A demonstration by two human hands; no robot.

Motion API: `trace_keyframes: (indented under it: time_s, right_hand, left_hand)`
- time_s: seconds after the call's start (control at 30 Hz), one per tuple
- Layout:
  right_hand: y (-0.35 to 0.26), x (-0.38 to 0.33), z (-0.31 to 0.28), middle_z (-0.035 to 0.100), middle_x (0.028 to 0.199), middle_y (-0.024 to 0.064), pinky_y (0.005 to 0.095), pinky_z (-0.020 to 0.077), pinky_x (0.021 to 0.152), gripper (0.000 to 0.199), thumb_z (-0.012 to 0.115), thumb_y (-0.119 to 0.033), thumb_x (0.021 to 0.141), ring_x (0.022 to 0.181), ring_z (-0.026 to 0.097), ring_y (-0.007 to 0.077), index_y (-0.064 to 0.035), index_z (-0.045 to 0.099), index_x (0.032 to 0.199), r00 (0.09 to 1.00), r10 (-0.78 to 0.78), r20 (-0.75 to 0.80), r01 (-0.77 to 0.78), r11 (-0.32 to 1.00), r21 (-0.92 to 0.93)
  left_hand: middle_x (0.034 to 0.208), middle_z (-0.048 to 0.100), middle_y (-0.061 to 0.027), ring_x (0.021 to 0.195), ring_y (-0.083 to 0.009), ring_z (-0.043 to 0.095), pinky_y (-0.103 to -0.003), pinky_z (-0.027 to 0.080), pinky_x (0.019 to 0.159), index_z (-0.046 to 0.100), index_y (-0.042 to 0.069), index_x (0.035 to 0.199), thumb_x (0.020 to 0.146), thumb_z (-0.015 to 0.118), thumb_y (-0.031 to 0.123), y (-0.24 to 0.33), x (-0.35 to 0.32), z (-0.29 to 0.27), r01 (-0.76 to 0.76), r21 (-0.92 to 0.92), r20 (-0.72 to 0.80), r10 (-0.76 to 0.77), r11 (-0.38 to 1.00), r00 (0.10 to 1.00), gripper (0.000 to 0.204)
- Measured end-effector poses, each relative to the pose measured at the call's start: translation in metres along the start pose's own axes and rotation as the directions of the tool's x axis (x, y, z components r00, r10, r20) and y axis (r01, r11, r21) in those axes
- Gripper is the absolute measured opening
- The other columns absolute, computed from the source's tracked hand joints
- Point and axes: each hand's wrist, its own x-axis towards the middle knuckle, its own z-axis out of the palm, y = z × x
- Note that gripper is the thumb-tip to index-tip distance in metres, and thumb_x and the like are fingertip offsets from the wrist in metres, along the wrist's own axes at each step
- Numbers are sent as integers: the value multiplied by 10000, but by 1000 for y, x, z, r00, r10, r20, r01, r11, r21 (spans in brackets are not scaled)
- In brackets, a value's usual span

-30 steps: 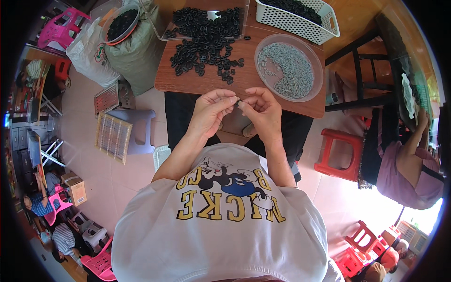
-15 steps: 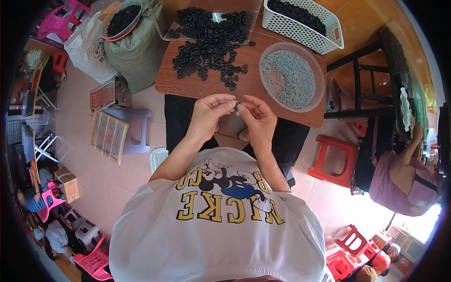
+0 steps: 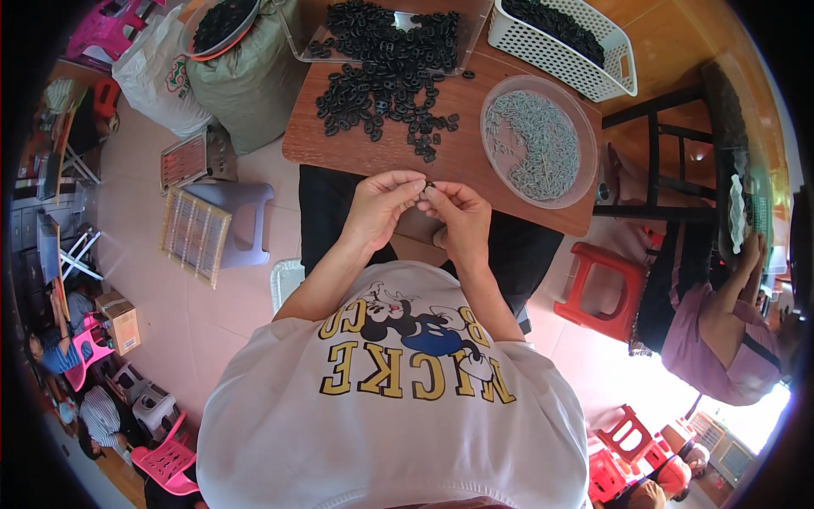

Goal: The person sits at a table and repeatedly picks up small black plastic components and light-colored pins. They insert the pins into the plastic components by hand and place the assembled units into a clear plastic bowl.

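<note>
My left hand (image 3: 378, 205) and my right hand (image 3: 464, 222) meet just off the table's near edge. Both pinch a small black piece (image 3: 430, 184) between thumb and fingertips; the fingers cover most of it. Beyond them, a heap of small black oval pieces with two holes each (image 3: 373, 97) spreads over the brown table (image 3: 465, 170), spilling from a clear plastic bin (image 3: 298, 42). Right of my hands stands a round clear tub (image 3: 591, 148) with many small silvery screws (image 3: 551, 153) inside.
A white perforated basket (image 3: 585, 81) of black pieces stands at the table's far right. Left are full sacks (image 3: 246, 102), one bearing a bowl (image 3: 188, 34), and a grey-blue stool (image 3: 254, 225). A red stool (image 3: 598, 284) and another person (image 3: 721, 339) are at right.
My right hand has closed in slightly on my left, its fingers now more curled around the small piece. The whole view has shifted a little; the table things appear slightly further right.
</note>
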Motion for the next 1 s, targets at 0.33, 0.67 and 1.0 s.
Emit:
trace_keyframes:
  time_s: [0.33, 0.67, 1.0]
  right_hand:
    - [-9, 0, 2, 664, 798, 85, 206, 498, 653, 134, 649, -29, 820, 700, 633, 111, 61, 635, 919, 996, -87, -20, 82, 981, -173]
    - [-11, -4, -1, 659, 789, 96, 204, 501, 631, 120, 661, -11, 802, 679, 632, 113, 70, 632, 886, 1000, -12, 17, 16, 977, -214]
    - [-12, 0, -11, 654, 771, 87, 212, 496, 628, 99, 657, 3, 795, 671, 627, 111, 54, 635, 877, 999, -34, 1, 34, 989, -142]
  left_hand:
    - [812, 654, -103, 693, -125, 618, -213, 500, 592, 633, -35, 957, 815, 638, -1, -4, 9, -8, -89, 220, -24, 97, 971, 995, 146]
    - [855, 657, -132, 669, -158, 638, -239, 520, 585, 591, -55, 1048, 793, 647, -18, 4, 6, -12, 45, 236, -13, -43, 971, 999, 263]
    - [832, 653, -75, 658, -101, 574, -226, 469, 620, 647, -36, 962, 780, 673, 24, 22, 25, -32, -203, 492, -87, 280, 846, 956, 193]
